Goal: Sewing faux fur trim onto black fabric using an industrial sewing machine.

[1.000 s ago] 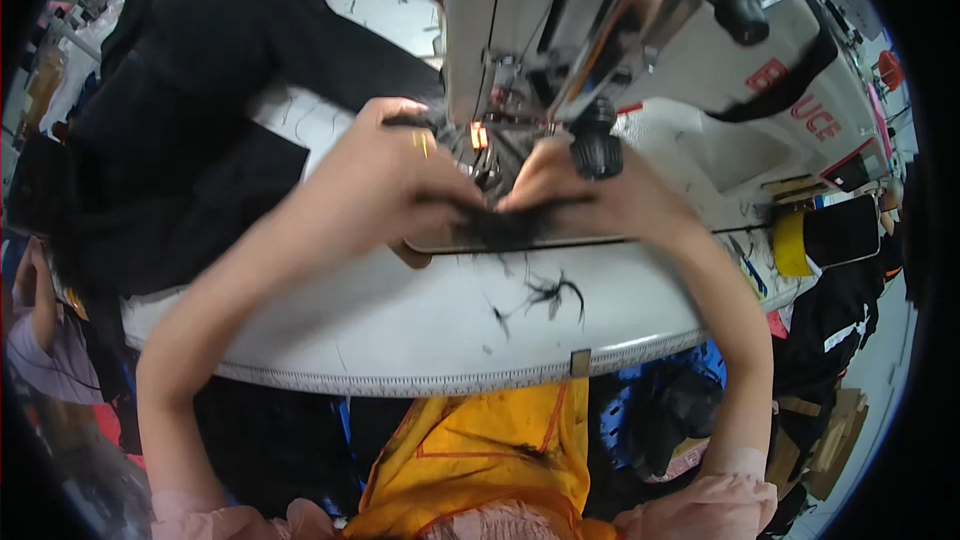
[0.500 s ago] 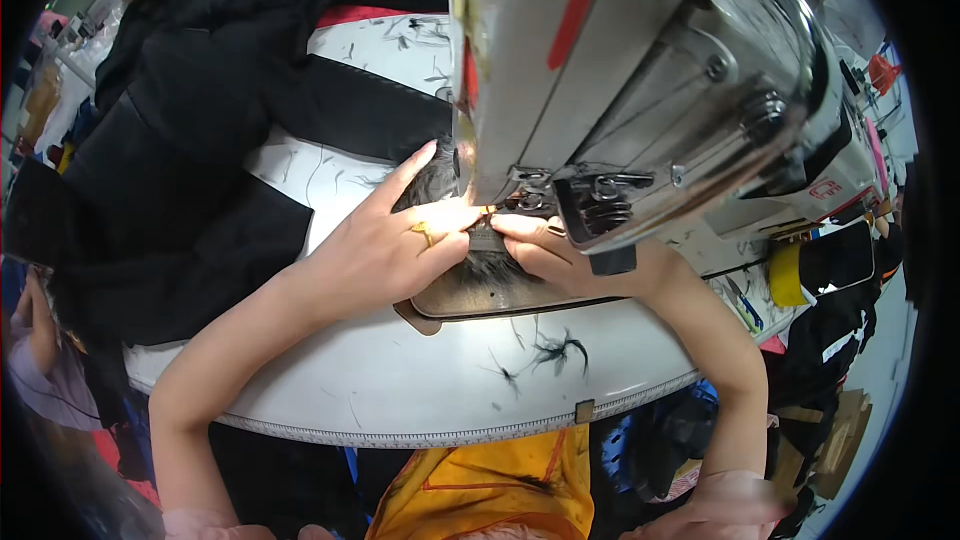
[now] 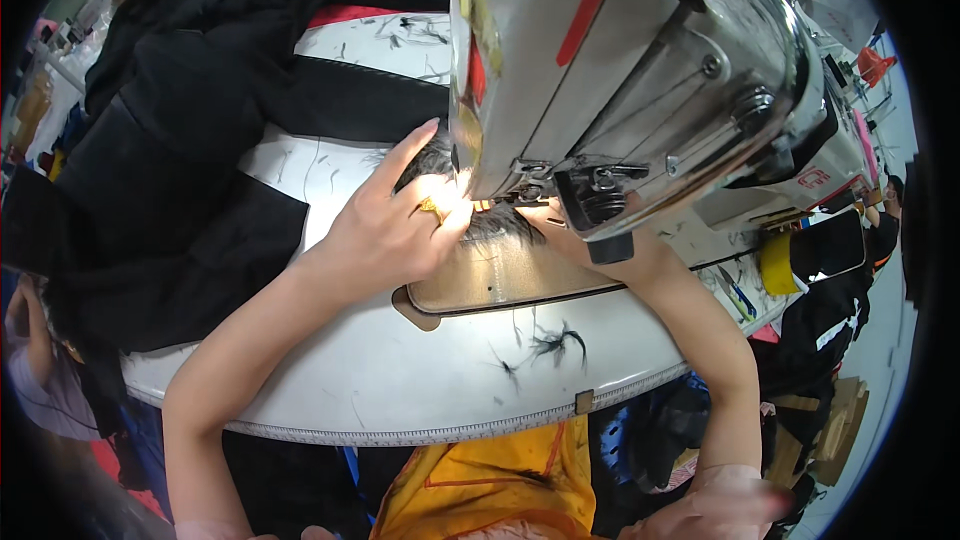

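Note:
A grey-white sewing machine fills the upper middle, its lamp lighting the needle area. Dark, hairy fur trim lies under the needle area on the tan metal bed plate. My left hand, with a yellow ring, presses thumb and fingers together at the fur's left side; its index finger stretches up along the machine head. On the other side my right hand holds the fur's right edge with bent fingers, partly hidden behind the machine. Black fabric reaches from the left up to the fur near my left fingertips.
Loose dark fur tufts lie on the white table, which has a ruler tape along its front edge. A large black garment covers the left side. Blue-handled snips and a yellow roll-shaped object sit at right.
Both hands have shifted slightly up, away from me, with the fur moving under the machine head. More of the tan plate shows, and my right fingertips are more hidden.

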Tool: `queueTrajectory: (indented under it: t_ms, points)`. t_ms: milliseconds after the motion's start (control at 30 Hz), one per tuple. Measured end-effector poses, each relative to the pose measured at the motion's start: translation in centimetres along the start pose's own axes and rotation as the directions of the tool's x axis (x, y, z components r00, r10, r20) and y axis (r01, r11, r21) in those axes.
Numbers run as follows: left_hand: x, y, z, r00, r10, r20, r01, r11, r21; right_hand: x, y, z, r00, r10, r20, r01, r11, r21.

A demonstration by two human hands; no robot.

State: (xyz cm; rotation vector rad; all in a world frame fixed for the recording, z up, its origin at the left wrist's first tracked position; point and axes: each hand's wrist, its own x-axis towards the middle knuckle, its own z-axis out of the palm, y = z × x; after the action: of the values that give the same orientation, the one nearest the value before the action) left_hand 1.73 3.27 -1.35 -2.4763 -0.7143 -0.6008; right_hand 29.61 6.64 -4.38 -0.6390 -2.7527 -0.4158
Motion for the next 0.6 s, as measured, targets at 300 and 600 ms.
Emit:
queueTrajectory:
  t_ms: [300,600]
  points:
    - [0.5,0.4,0.1,1.0,-0.02,-0.006,0.02,1.0,-0.006,1.1,0.1,1.1,0.988,0.127,-0.093,-0.11,0.98,0.168]
    - [-0.4,0.1,1.3,0.998,-0.038,-0.05,0.039,0.999,0.013,2.0,0.8,0.0,0.982,0.172,-0.079,-0.17,0.985,0.032]
